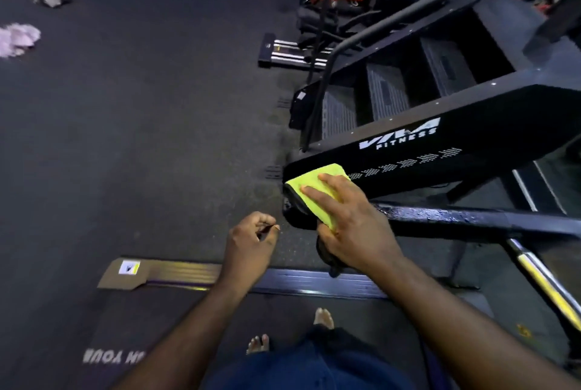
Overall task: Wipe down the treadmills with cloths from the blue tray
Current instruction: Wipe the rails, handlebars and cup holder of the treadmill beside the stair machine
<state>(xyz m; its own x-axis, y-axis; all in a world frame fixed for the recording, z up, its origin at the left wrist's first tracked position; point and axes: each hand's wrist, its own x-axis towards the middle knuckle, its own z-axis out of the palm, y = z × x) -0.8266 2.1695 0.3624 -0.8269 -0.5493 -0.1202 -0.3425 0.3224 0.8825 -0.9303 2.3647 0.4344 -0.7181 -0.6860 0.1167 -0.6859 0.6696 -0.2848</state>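
Partway only, pressing a folded yellow-green microfibre cloth (317, 193) onto the near end of the black branded machine panel (440, 154), fingers of the right hand (355, 226) straight with thumb seemingly hooked round it, left hand (251, 240) loosely curled and empty, other machines apparently left.

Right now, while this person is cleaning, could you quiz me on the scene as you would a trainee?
1. Pick one: what does the right hand press against the black machine?
A. a yellow cloth
B. a sponge
C. a spray bottle

2. True or false: the left hand hangs clear of the machine.

3. Fill the gap: the white word under the logo on the machine's side reads ____.

Key: 1 A; 2 true; 3 FITNESS.
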